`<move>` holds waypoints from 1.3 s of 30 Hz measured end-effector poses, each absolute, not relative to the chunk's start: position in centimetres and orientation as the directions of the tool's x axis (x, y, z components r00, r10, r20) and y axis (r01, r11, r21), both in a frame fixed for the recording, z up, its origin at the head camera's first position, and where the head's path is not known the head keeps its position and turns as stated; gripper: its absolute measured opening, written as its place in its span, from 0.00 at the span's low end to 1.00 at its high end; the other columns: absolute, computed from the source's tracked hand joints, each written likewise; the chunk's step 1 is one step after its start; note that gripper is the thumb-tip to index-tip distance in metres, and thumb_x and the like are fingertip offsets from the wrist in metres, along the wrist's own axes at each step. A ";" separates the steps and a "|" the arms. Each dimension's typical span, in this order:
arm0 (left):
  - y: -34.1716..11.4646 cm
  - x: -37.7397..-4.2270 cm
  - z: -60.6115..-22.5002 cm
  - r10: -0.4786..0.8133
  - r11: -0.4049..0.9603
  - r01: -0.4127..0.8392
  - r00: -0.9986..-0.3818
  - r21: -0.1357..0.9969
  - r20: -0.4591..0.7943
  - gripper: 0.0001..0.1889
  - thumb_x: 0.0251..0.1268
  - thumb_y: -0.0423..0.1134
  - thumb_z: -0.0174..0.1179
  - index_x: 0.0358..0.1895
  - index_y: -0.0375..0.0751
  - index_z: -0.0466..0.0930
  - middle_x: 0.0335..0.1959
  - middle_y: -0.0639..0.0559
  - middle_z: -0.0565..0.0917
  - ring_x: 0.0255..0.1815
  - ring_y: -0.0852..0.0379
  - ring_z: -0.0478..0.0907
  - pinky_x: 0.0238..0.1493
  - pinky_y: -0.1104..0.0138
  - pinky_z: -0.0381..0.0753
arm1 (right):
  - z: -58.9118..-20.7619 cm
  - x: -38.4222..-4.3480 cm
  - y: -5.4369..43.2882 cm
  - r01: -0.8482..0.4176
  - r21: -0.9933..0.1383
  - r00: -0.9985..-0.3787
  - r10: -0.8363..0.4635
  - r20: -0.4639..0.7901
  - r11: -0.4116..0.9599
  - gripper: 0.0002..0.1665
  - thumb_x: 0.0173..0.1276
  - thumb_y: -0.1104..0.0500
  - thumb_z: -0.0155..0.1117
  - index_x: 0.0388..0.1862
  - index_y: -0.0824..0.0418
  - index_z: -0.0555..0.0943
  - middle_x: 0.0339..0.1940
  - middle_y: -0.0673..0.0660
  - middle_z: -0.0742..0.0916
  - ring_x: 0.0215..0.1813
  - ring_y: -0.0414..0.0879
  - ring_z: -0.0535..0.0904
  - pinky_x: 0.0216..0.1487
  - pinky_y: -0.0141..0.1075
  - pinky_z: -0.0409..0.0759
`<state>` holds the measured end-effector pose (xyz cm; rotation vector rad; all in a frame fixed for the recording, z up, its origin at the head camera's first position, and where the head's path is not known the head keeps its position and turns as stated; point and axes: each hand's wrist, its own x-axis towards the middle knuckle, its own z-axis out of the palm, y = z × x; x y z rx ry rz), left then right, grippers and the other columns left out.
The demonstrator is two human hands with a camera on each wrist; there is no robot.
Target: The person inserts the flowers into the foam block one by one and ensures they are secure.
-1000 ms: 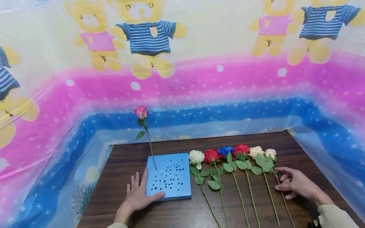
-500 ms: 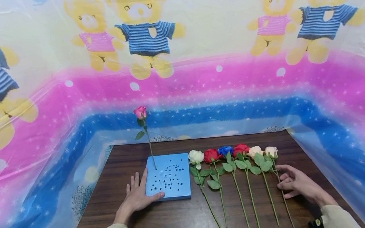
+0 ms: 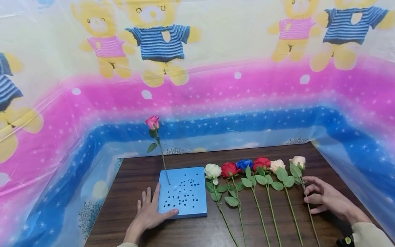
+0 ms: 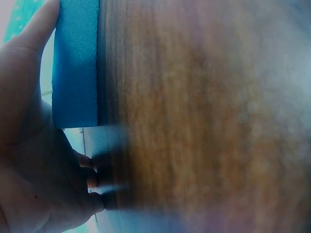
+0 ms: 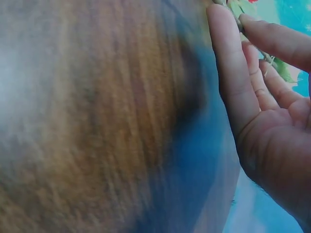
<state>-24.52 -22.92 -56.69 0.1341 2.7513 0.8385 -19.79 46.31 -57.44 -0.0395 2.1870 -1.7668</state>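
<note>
A blue foam block dotted with small holes lies on the table. One pink rose stands in it, leaning slightly left. My left hand rests against the block's left side, fingers extended, thumb at the front edge; the left wrist view shows the block's side beside the thumb. At the right end of a row of roses, my right hand pinches the stem of a cream rose between thumb and fingers. In the right wrist view the stem runs past the fingertips.
Left of the held rose lie a white rose, a red rose, a blue rose, another red rose and a peach rose. A bear-printed curtain surrounds the dark wooden table.
My right hand has shifted slightly right with the cream rose, whose head now sits farther from the peach rose. The left hand and the block have stayed in place.
</note>
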 end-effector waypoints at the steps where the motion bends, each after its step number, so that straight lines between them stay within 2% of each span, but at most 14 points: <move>1: -22.9 -24.5 -56.7 0.164 0.828 0.012 -0.961 0.560 -0.222 0.73 0.63 0.77 0.71 0.94 0.45 0.33 0.89 0.21 0.31 0.89 0.19 0.23 0.81 0.21 0.27 | -57.3 -19.8 46.3 0.167 -0.958 -0.947 -0.232 -0.221 0.233 0.45 0.85 0.65 0.66 0.89 0.63 0.51 0.55 0.63 0.78 0.52 0.60 0.89 0.47 0.65 0.92; 9: -22.9 -24.7 -56.7 0.161 0.825 0.013 -0.964 0.565 -0.213 0.73 0.62 0.78 0.72 0.94 0.45 0.34 0.89 0.21 0.32 0.89 0.19 0.23 0.81 0.21 0.27 | -55.2 -19.8 45.7 0.039 -0.969 -0.963 -0.251 -0.102 0.244 0.39 0.84 0.67 0.65 0.84 0.66 0.56 0.56 0.66 0.78 0.54 0.55 0.90 0.46 0.64 0.92; 14: -22.9 -24.7 -56.7 0.160 0.826 0.016 -0.965 0.563 -0.207 0.73 0.62 0.78 0.72 0.94 0.45 0.33 0.89 0.21 0.32 0.89 0.18 0.24 0.81 0.21 0.27 | -54.0 -19.8 45.3 -0.011 -0.974 -0.963 -0.263 -0.051 0.227 0.39 0.83 0.69 0.64 0.84 0.55 0.60 0.57 0.68 0.79 0.55 0.58 0.90 0.46 0.65 0.92; 20: -22.9 -24.7 -56.7 0.163 0.826 0.021 -0.966 0.563 -0.202 0.73 0.62 0.78 0.72 0.94 0.45 0.34 0.89 0.20 0.32 0.89 0.18 0.24 0.81 0.21 0.28 | -52.9 -20.1 44.9 -0.064 -0.981 -0.950 -0.311 0.004 0.184 0.39 0.84 0.71 0.60 0.84 0.46 0.60 0.56 0.61 0.83 0.55 0.60 0.90 0.47 0.69 0.90; 23: -22.8 -24.7 -56.6 0.165 0.827 0.025 -0.966 0.562 -0.199 0.73 0.62 0.77 0.72 0.94 0.45 0.34 0.89 0.20 0.32 0.89 0.18 0.24 0.81 0.21 0.28 | -52.3 -20.2 44.5 -0.085 -0.979 -0.949 -0.314 0.022 0.186 0.40 0.84 0.71 0.60 0.85 0.47 0.59 0.55 0.61 0.84 0.55 0.61 0.90 0.47 0.69 0.89; 29: -22.8 -24.8 -56.5 0.166 0.823 0.033 -0.968 0.567 -0.186 0.73 0.62 0.77 0.72 0.94 0.44 0.35 0.89 0.19 0.33 0.89 0.18 0.25 0.81 0.21 0.29 | -51.0 -20.8 43.4 -0.142 -0.965 -0.945 -0.322 0.065 0.221 0.45 0.84 0.71 0.60 0.90 0.50 0.54 0.55 0.69 0.83 0.53 0.63 0.91 0.47 0.69 0.89; 35: -22.8 -24.7 -56.7 0.163 0.821 0.025 -0.968 0.570 -0.192 0.72 0.63 0.76 0.72 0.94 0.44 0.35 0.89 0.19 0.34 0.89 0.18 0.25 0.81 0.21 0.30 | -49.8 -21.6 42.3 -0.181 -0.949 -0.953 -0.285 0.103 0.260 0.41 0.83 0.71 0.62 0.85 0.53 0.55 0.52 0.72 0.82 0.49 0.70 0.91 0.45 0.65 0.91; 39: -22.8 -24.6 -56.8 0.158 0.819 0.016 -0.967 0.573 -0.198 0.72 0.62 0.76 0.72 0.94 0.43 0.36 0.89 0.18 0.34 0.88 0.17 0.25 0.80 0.20 0.30 | -49.2 -22.1 41.6 -0.203 -0.940 -0.954 -0.272 0.127 0.275 0.40 0.83 0.71 0.62 0.84 0.55 0.56 0.51 0.74 0.81 0.48 0.64 0.92 0.45 0.63 0.92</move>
